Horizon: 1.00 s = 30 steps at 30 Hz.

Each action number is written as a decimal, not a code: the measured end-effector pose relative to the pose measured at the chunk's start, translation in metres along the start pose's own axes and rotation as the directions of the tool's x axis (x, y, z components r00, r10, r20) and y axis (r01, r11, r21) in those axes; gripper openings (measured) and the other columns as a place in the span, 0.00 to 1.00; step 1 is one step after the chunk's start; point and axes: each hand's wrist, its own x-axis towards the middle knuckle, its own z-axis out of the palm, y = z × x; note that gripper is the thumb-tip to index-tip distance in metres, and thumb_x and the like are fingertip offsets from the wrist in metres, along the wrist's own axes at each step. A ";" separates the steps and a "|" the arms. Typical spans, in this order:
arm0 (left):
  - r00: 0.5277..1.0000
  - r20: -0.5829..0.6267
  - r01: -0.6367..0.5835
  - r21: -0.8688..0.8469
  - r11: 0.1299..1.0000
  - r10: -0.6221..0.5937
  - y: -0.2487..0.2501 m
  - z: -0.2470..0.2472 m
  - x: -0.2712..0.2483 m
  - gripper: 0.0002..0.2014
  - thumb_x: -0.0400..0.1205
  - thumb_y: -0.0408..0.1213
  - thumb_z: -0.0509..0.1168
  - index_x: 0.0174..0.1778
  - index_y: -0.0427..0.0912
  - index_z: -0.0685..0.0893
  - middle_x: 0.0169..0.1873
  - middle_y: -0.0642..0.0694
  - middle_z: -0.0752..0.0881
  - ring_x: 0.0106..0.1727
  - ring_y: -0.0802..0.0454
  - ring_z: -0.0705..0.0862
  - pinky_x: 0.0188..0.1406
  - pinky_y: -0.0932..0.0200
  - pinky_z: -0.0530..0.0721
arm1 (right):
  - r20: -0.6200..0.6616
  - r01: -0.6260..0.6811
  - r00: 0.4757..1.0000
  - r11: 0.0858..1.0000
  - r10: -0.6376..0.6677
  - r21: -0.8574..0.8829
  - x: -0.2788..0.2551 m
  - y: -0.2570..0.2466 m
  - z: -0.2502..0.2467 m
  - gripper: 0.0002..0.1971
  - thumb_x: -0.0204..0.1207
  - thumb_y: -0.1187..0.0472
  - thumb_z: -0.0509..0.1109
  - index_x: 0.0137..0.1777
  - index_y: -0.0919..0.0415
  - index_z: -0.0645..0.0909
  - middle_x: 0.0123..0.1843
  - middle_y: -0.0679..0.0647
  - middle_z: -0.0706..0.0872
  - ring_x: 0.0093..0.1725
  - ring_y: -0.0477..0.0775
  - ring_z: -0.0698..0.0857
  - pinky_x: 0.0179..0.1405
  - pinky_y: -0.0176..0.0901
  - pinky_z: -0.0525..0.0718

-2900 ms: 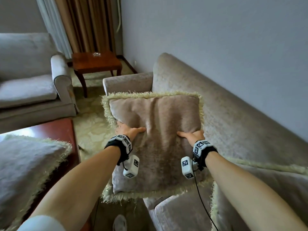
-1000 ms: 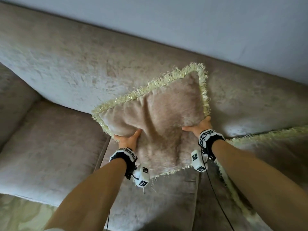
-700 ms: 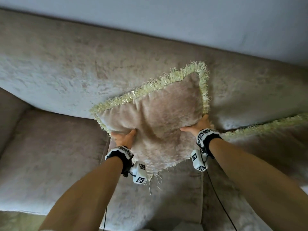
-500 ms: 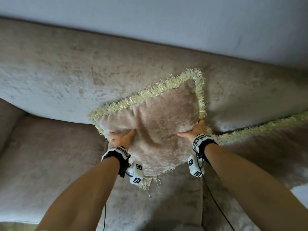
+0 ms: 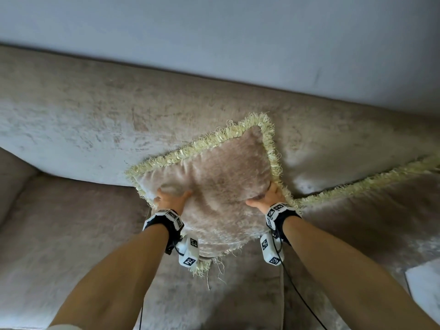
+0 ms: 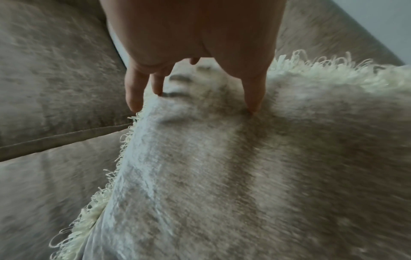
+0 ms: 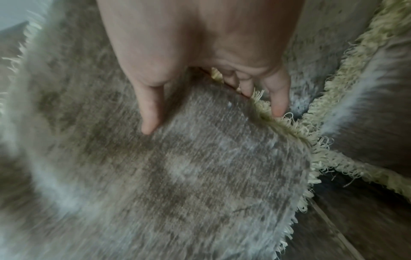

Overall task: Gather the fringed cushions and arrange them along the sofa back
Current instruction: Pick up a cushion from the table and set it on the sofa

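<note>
A beige plush cushion (image 5: pixel 221 186) with pale yellow fringe leans tilted against the sofa back (image 5: pixel 95 120), one corner pointing up. My left hand (image 5: pixel 170 198) grips its left edge, thumb on the front (image 6: pixel 253 98) and fingers round the fringe. My right hand (image 5: pixel 266 197) grips the right edge the same way, thumb (image 7: pixel 149 112) pressed into the plush (image 7: pixel 177 167). A second fringed cushion (image 5: pixel 381 210) lies to the right, its fringe next to the held one (image 7: pixel 347 73).
The sofa seat (image 5: pixel 59 246) stretches to the left of the cushion, with a seam between seat pads (image 6: pixel 62 139). A grey wall (image 5: pixel 238 32) rises behind the sofa back. A white object (image 5: pixel 426 284) shows at the right edge.
I turned from the room to the sofa carrying the cushion. Over the last second it has sunk lower against the sofa back, with both hands still holding its edges.
</note>
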 end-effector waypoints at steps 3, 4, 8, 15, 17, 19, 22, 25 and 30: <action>0.993 0.003 -0.120 -0.039 0.992 0.121 0.005 -0.006 -0.020 0.57 0.70 0.59 0.76 0.86 0.47 0.46 0.83 0.35 0.53 0.78 0.29 0.67 0.73 0.35 0.72 | -0.030 0.037 0.999 0.999 -0.036 0.022 -0.013 0.000 -0.005 0.60 0.61 0.44 0.84 0.84 0.57 0.47 0.84 0.62 0.55 0.81 0.68 0.60 0.78 0.67 0.64; 0.983 0.006 -0.181 -0.049 0.982 0.182 0.006 -0.008 -0.030 0.55 0.71 0.59 0.76 0.85 0.49 0.48 0.84 0.38 0.52 0.77 0.30 0.68 0.72 0.35 0.73 | -0.029 0.056 0.998 0.998 -0.055 0.040 -0.020 0.000 -0.008 0.59 0.62 0.45 0.84 0.84 0.55 0.46 0.85 0.61 0.54 0.81 0.69 0.60 0.77 0.68 0.64; 0.893 -0.030 -0.450 -0.060 0.891 0.449 0.009 -0.012 -0.063 0.44 0.74 0.58 0.73 0.83 0.59 0.58 0.85 0.48 0.54 0.83 0.41 0.60 0.77 0.36 0.67 | -0.011 0.171 0.985 0.978 -0.170 0.116 -0.038 0.000 -0.022 0.58 0.62 0.47 0.84 0.84 0.49 0.46 0.85 0.60 0.53 0.82 0.68 0.58 0.78 0.69 0.63; 0.818 -0.052 -0.571 0.052 0.820 0.573 0.011 -0.010 -0.129 0.42 0.73 0.70 0.64 0.82 0.67 0.56 0.86 0.55 0.48 0.86 0.46 0.51 0.79 0.33 0.62 | -0.068 0.326 0.945 0.929 -0.319 0.178 -0.064 0.015 -0.069 0.54 0.61 0.43 0.83 0.83 0.46 0.55 0.82 0.57 0.58 0.81 0.65 0.60 0.77 0.67 0.66; 0.809 -0.097 -0.571 0.106 0.814 0.580 0.008 -0.010 -0.151 0.40 0.75 0.69 0.64 0.82 0.67 0.56 0.86 0.54 0.49 0.86 0.46 0.51 0.78 0.34 0.65 | -0.092 0.356 0.934 0.914 -0.344 0.194 -0.071 0.021 -0.082 0.51 0.61 0.42 0.82 0.82 0.46 0.59 0.81 0.57 0.60 0.80 0.65 0.62 0.76 0.67 0.66; 0.800 -0.149 -0.564 0.141 0.814 0.581 0.004 -0.010 -0.170 0.38 0.77 0.66 0.64 0.82 0.66 0.57 0.86 0.52 0.50 0.86 0.46 0.51 0.78 0.36 0.65 | -0.100 0.389 0.921 0.900 -0.376 0.198 -0.076 0.026 -0.093 0.47 0.63 0.44 0.81 0.81 0.47 0.62 0.81 0.57 0.61 0.79 0.65 0.63 0.77 0.64 0.66; 0.785 -0.231 -0.554 0.154 0.818 0.575 -0.003 -0.014 -0.192 0.37 0.78 0.63 0.65 0.82 0.63 0.59 0.85 0.49 0.54 0.85 0.45 0.54 0.77 0.37 0.64 | -0.114 0.454 0.891 0.867 -0.440 0.206 -0.083 0.031 -0.105 0.42 0.65 0.47 0.80 0.78 0.45 0.65 0.79 0.57 0.63 0.77 0.63 0.65 0.75 0.60 0.67; 0.772 -0.322 -0.529 0.150 0.835 0.547 -0.014 -0.020 -0.209 0.36 0.77 0.63 0.65 0.81 0.63 0.61 0.84 0.48 0.58 0.82 0.43 0.58 0.75 0.35 0.68 | -0.100 0.516 0.857 0.833 -0.506 0.202 -0.093 0.034 -0.108 0.41 0.65 0.47 0.80 0.78 0.44 0.66 0.79 0.55 0.62 0.77 0.62 0.66 0.74 0.59 0.68; 0.756 -0.410 -0.499 0.144 0.855 0.510 -0.039 -0.031 -0.230 0.35 0.76 0.64 0.66 0.79 0.63 0.65 0.82 0.47 0.60 0.82 0.43 0.59 0.75 0.33 0.67 | -0.051 0.601 0.795 0.773 -0.605 0.201 -0.113 0.030 -0.103 0.37 0.66 0.49 0.79 0.74 0.43 0.68 0.77 0.53 0.63 0.75 0.61 0.67 0.72 0.56 0.69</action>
